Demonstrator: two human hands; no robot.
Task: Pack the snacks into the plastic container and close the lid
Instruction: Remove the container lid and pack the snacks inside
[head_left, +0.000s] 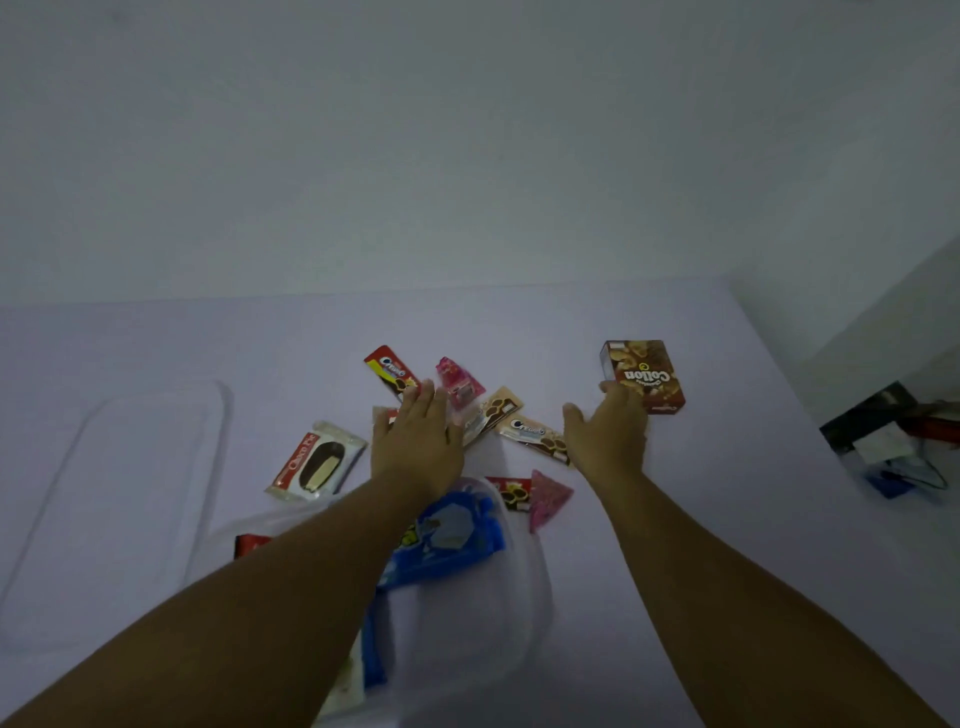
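A head-worn camera looks down at 2 bare arms reaching forward over a pale tabletop (156, 338) scattered with packaged snacks. The clear plastic container (524, 587) sits closest to the person, beneath the left forearm, and already holds a blue packet (457, 535). Its clear lid (119, 493) lies flat on the table to the left, apart from it. The left hand (415, 441) hovers over the middle of the snack pile with fingers straight and released, gripping nothing; just past its fingertips lies a red Oreo packet (392, 371), its long axis slanting away to the left. A Choco Pie packet (317, 462) lies to that hand's left. The right hand (608, 436) is also released, fingers extended and reaching the near corner of a brown Collon box (647, 376), which lies further from the person and slightly right of the hand. This is the nearer hand to the box, so the box looks the likelier next pick. Whether the fingertips actually touch the box cannot be told.
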